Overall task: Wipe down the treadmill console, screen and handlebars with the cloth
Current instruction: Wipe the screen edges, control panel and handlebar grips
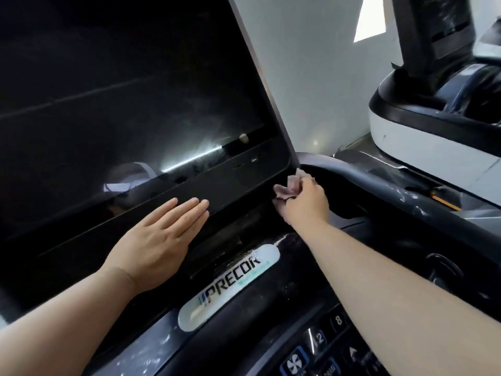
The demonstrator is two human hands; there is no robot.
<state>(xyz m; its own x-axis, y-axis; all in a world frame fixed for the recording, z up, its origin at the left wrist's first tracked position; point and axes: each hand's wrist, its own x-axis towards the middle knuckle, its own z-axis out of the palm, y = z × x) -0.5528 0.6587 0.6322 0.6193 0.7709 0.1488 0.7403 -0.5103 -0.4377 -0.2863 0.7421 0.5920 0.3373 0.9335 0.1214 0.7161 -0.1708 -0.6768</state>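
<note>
**Head view of a Precor treadmill console (271, 316).** A small pinkish cloth (286, 189) is bunched in the grip of the right hand (306, 203), the fingers being curled closed around it. The cloth is pressed at the lower right corner of the dark screen (122, 104), where the bezel meets the console shell. The left hand (154, 240) is laid flat on the screen's lower bezel, fingers straight and together, and nothing is held in it.

The coming stroke is judged to turn on one relation. The glass lies up and to the left of the cloth, and the bezel's long axis runs from the cloth down-left toward the left hand. A stroke along the bezel would therefore be met by that hand unless it is lifted.

A curved grey rail (374, 183), taken to be a handlebar, lies just beside the cloth on the right and is nearer the right hand. The logo plate (230, 283) and keypad (320, 340) are seen near the right forearm. Smears are visible on the glass, so the wiping is judged unfinished.
</note>
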